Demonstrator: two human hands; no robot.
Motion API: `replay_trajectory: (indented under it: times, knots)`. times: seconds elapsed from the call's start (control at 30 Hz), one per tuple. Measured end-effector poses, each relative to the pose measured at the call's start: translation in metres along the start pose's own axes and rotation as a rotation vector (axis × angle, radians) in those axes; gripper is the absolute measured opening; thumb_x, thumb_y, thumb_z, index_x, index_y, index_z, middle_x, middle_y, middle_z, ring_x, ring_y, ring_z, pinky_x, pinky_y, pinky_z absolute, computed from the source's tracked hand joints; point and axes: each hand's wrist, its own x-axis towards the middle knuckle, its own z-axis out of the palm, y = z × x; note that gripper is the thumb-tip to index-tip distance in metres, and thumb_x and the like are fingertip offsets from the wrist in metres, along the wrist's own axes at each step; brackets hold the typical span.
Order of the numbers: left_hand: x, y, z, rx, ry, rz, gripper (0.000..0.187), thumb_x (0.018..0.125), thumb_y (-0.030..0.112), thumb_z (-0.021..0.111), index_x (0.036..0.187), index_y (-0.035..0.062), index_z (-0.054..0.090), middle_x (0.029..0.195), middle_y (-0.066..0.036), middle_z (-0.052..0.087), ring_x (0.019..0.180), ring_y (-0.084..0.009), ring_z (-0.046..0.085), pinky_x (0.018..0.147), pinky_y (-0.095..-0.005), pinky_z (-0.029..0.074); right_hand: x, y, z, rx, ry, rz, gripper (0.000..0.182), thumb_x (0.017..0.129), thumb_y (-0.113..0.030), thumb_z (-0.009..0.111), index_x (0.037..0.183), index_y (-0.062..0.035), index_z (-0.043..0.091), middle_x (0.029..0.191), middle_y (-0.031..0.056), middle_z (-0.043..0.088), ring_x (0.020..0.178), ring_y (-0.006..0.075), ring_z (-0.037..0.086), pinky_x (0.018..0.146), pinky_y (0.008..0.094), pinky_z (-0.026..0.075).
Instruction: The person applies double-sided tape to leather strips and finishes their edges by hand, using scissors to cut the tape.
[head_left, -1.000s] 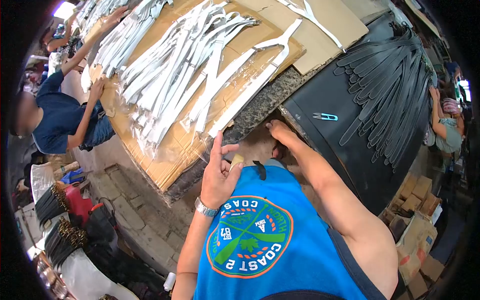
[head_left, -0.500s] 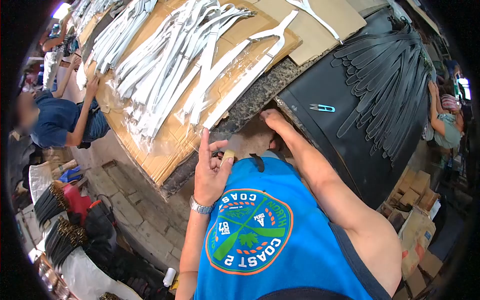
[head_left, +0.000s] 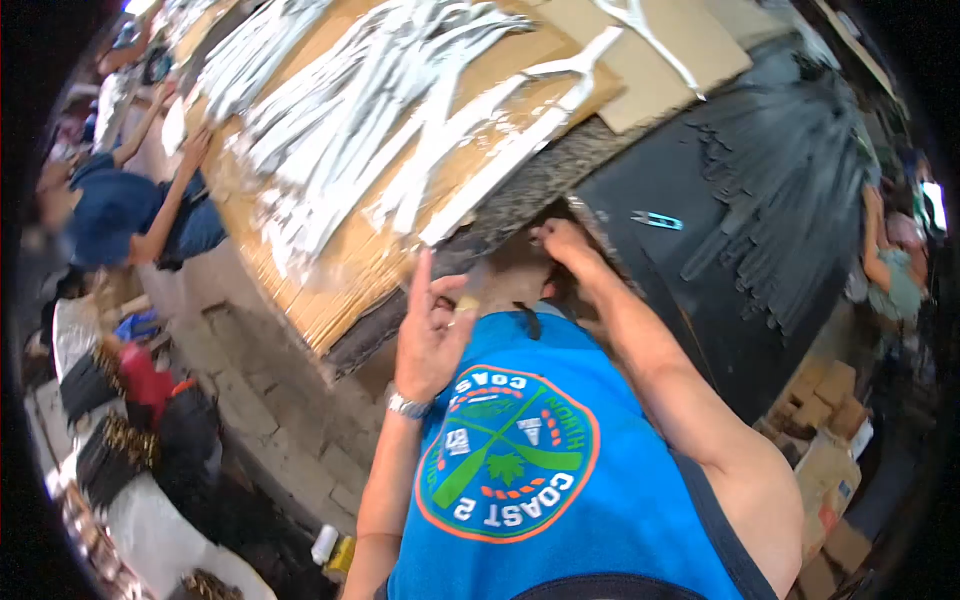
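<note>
Holding a small tan block [head_left: 467, 302] at centre frame, my left hand [head_left: 428, 335] pinched it, forefinger raised; my right hand [head_left: 562, 240] gripped the table edge [head_left: 520, 215], grasp unclear.

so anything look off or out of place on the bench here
Mostly orderly. One white strap, in clear film, lies across the cardboard with its end past the edge. Small blue snips lie alone on the black sheet. The left hand pinches a small yellowish piece.
</note>
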Motion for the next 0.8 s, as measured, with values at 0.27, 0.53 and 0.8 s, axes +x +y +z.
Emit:
replay_trajectory:
  times: [0.27,0.53,0.8]
  knots:
    - [-0.008,-0.005,-0.010,0.156,-0.056,0.032,0.090,0.091,-0.005,0.064,0.162,0.0095,0.011,0.127,-0.012,0.061,0.067,-0.0044,0.057,0.063,-0.0220,0.050,0.029,0.023,0.017,-0.177,0.039,-0.054,0.035,0.097,-0.034,0.062,0.112,-0.0050,0.072,0.116,0.0214,0.070,0.112,0.0397,0.064,0.095,0.0483,0.049]
    - [-0.013,-0.013,-0.006,0.089,0.056,0.025,0.091,0.086,-0.001,0.069,0.161,0.0082,0.018,0.125,-0.010,0.066,0.058,-0.0075,0.054,0.062,-0.0251,0.050,0.056,0.034,0.024,-0.203,-0.014,-0.010,0.033,0.083,-0.033,0.075,0.104,-0.0078,0.075,0.109,0.0218,0.071,0.105,0.0390,0.067,0.090,0.0440,0.052]
    - [-0.017,-0.003,0.000,0.079,0.037,-0.019,0.090,0.087,-0.007,0.066,0.161,0.0066,0.016,0.123,-0.008,0.063,0.069,-0.0020,0.047,0.066,-0.0177,0.046,0.053,0.013,0.025,-0.098,0.005,0.137,0.037,0.092,-0.030,0.061,0.120,-0.0073,0.071,0.131,0.0215,0.063,0.125,0.0387,0.057,0.104,0.0457,0.045]
